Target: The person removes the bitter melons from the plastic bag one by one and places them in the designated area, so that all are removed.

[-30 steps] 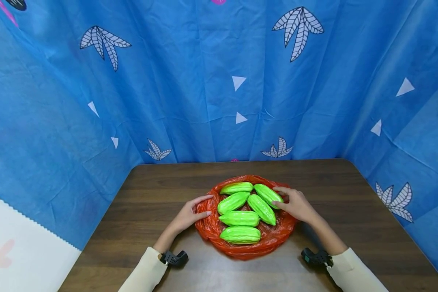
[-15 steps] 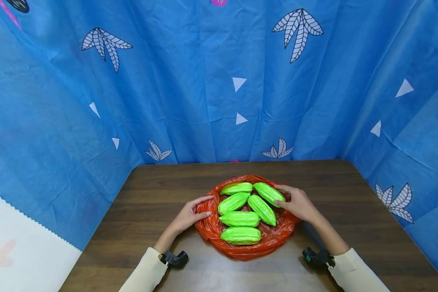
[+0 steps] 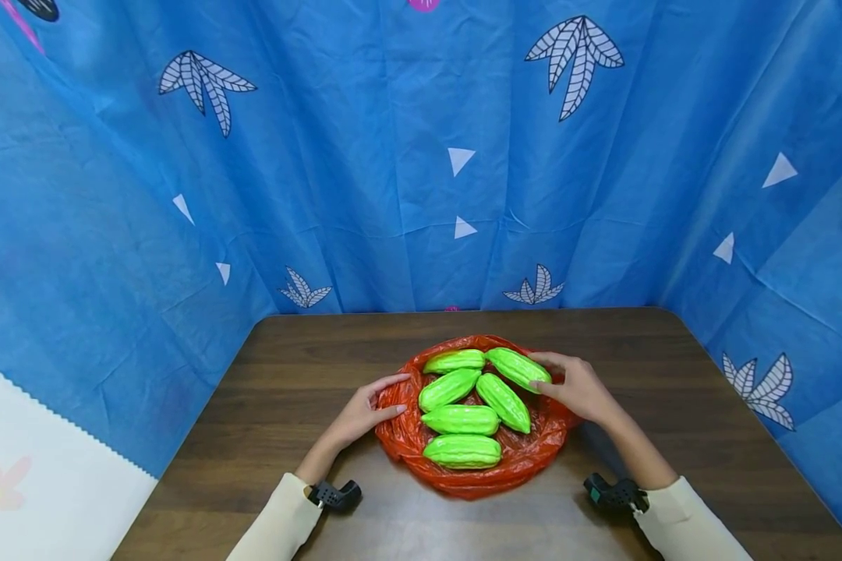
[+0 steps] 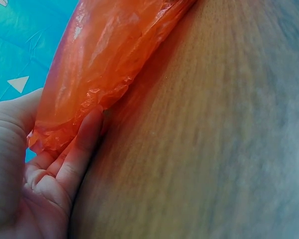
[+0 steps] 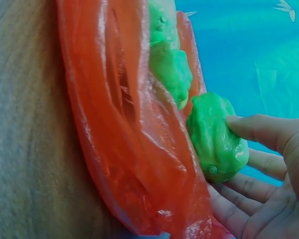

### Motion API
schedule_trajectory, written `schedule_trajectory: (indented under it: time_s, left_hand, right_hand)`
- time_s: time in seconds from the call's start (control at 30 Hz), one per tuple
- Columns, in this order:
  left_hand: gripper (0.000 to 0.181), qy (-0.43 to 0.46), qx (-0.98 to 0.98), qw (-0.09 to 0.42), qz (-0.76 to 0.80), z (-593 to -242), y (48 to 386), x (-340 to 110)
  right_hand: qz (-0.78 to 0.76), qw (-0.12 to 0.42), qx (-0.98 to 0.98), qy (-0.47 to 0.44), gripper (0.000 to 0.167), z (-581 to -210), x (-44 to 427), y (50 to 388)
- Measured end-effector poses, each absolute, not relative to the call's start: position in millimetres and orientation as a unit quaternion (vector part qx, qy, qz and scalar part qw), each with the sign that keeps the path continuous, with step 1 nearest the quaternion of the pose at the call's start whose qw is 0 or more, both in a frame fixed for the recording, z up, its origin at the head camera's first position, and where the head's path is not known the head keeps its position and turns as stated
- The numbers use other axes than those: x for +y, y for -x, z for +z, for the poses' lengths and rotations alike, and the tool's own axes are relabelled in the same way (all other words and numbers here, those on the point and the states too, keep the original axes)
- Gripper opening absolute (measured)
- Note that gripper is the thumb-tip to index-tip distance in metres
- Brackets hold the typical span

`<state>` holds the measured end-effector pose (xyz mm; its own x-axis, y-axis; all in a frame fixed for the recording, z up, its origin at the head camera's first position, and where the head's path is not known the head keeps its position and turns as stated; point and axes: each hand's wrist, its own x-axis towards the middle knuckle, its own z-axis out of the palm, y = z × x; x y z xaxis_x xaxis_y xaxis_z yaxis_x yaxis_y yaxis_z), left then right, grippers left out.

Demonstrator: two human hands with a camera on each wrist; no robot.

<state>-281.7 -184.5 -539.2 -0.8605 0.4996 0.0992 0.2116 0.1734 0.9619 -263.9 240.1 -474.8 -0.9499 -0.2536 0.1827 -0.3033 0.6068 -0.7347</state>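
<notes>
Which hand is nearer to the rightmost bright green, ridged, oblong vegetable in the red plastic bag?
The right hand, which holds that vegetable by one end. The left hand is across the bag, holding its left edge.

R hand & the far-R green gourd it grips: both shifted sl. right & fwd vs. 1 sec ago.

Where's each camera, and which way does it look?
Head: on the person's head, facing forward and down at the red bag; left hand, right hand and sleeves show.
Left wrist: on that wrist, facing the red bag and table; only left hand shows.
Right wrist: on that wrist, facing a green gourd-like thing; only right hand shows.
Both wrist views share the red bag, table and blue curtain.
</notes>
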Motion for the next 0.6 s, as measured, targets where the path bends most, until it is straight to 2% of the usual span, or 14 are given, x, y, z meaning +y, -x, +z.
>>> schedule_trajectory:
  time_s: [0.33, 0.6]
  left_hand:
    - [0.055, -0.245, 0.748, 0.119, 0.605, -539.7, 282.4, -184.4]
    - [0.056, -0.245, 0.765, 0.096, 0.587, -537.3, 281.3, -182.7]
  right_hand:
    - [0.425, 0.048, -0.888, -0.168, 0.048, -466.6, 244.7, 263.0]
    - [0.433, 0.051, -0.886, -0.16, 0.049, -461.0, 249.1, 263.4]
